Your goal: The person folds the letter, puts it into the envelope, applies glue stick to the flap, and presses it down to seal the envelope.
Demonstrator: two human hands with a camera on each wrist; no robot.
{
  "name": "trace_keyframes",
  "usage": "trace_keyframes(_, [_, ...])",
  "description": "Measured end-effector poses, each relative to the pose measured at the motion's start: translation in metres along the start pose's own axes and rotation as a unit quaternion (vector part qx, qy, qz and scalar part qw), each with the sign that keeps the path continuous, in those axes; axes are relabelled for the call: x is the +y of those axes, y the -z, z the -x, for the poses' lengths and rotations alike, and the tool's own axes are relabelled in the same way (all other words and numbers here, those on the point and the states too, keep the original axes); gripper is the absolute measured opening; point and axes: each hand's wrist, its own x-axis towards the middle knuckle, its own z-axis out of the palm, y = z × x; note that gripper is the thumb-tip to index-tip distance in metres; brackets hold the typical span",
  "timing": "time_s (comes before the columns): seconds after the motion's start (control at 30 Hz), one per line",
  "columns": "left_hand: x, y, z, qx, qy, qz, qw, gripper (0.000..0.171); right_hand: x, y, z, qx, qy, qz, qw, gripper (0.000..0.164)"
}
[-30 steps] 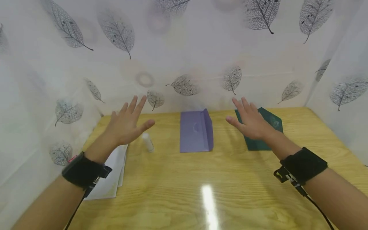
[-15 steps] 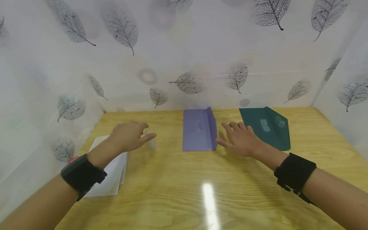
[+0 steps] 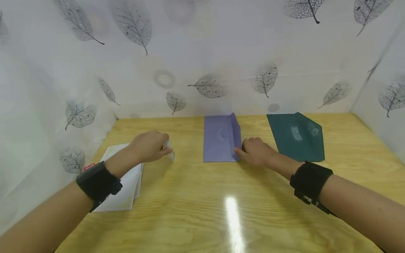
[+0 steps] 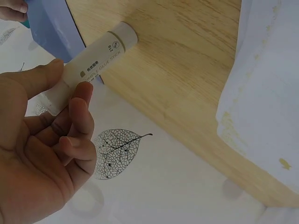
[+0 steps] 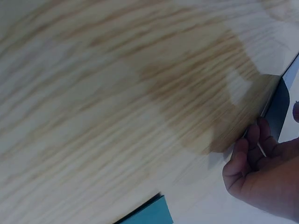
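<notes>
My left hand (image 3: 148, 146) pinches a white glue stick (image 4: 100, 63) between thumb and fingers. In the left wrist view, the stick's printed side faces the camera and its far end points at the wooden table. A purple envelope (image 3: 216, 140) lies at the middle back of the table, its flap raised along the right side. At that flap is my right hand (image 3: 257, 153), thumb on the near face and fingers curled behind the outer edge. The right wrist view shows those curled fingers (image 5: 252, 140) right at the flap's edge.
Right of the purple envelope lies a dark green envelope (image 3: 286, 138) with whitish patches. Several white sheets (image 3: 123, 191) are stacked under my left forearm. Leaf-printed white cloth (image 3: 234, 95) hangs behind the table (image 3: 177, 218) and at both sides.
Both hands have come down from above the table. The left has taken hold of the glue stick; the right has moved left and gripped the purple envelope's flap.
</notes>
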Motion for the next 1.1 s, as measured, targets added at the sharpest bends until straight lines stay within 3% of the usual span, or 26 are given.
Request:
trace_keyframes(0.23, [-0.009,-0.002,-0.008,-0.004,-0.006,0.001,1.0,0.022,-0.004,0.004,-0.008,-0.04,-0.033,-0.089,0.995,0.027])
trace_keyframes(0.37, [-0.017,-0.003,-0.016,-0.001,0.001,0.001,1.0,0.023,-0.003,0.005,-0.008,-0.047,-0.054,-0.112,0.991,0.028])
trace_keyframes(0.93, [-0.048,0.003,-0.047,-0.026,0.042,-0.019,0.9986,0.029,-0.006,0.0,0.012,-0.062,-0.052,-0.109,0.991,0.035])
trace_keyframes(1.1, [-0.056,0.005,-0.054,-0.03,0.035,-0.027,0.9985,0.031,-0.007,-0.001,0.021,-0.059,-0.038,-0.096,0.993,0.037])
